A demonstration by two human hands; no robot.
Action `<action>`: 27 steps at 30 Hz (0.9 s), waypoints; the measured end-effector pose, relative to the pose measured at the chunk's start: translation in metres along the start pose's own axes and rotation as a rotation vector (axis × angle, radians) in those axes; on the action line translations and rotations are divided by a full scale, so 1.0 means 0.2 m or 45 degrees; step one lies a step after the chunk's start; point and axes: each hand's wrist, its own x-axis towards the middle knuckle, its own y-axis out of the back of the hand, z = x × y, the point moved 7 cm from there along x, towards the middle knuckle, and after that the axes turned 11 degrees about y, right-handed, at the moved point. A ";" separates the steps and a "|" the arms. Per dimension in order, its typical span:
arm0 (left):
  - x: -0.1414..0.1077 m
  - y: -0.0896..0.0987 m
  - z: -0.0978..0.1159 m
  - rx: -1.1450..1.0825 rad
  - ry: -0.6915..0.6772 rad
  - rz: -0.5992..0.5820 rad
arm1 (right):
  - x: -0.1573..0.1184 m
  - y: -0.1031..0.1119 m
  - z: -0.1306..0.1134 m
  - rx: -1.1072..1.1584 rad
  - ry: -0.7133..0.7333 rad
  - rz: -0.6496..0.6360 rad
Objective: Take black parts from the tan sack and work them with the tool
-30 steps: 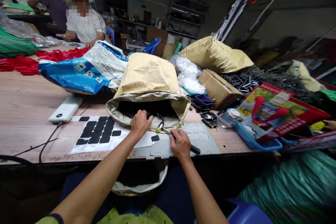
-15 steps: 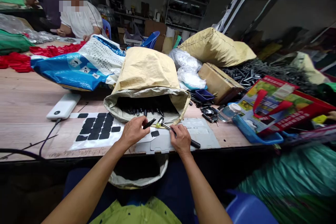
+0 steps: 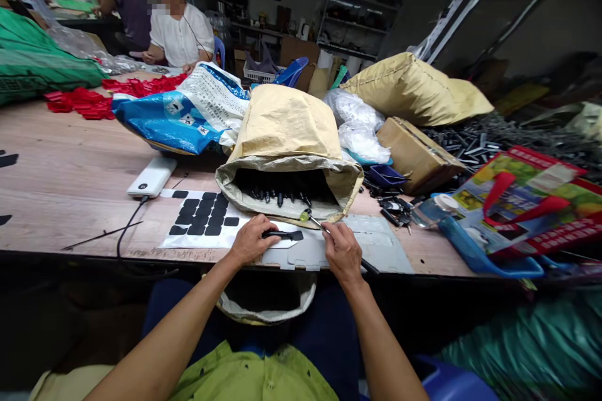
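My left hand [image 3: 255, 239] is closed at the fingertips on a slim black plastic piece [image 3: 285, 235], which lies low over the grey board [image 3: 320, 254]. To its right, my right hand [image 3: 344, 252] grips a small mallet [image 3: 316, 222] with a yellow-green head, a thin metal shaft and a black handle end. The mallet's head is near the mouth of an open tan sack [image 3: 286, 128]. Several black pieces [image 3: 280, 198] lie inside that mouth. Beside my left hand is a white sheet [image 3: 190, 241] with black rounded-square stickers [image 3: 205, 213].
A white power bank [image 3: 152, 177] with a cable lies left. Behind it are a blue-and-white bag [image 3: 164, 119] and red pieces [image 3: 82, 103]. At right stand a plastic bottle [image 3: 430, 210], a blue tray [image 3: 489, 257] and a cardboard box [image 3: 414, 153]. Two people sit across the table.
The view has shifted left. My left hand has brought the black piece down flatter, low over the board. The mallet stays in my right hand, its head close to the sack's mouth.
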 end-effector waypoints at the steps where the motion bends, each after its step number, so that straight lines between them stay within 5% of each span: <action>1: 0.00 0.00 0.00 0.005 -0.002 0.006 | -0.01 0.02 -0.03 0.066 -0.021 0.022; 9: 0.01 -0.02 -0.02 0.029 -0.008 0.030 | -0.07 0.04 -0.29 0.370 -0.051 -0.036; 27: 0.01 0.00 0.00 0.043 0.076 0.011 | -0.05 -0.06 -0.39 0.180 0.048 -0.124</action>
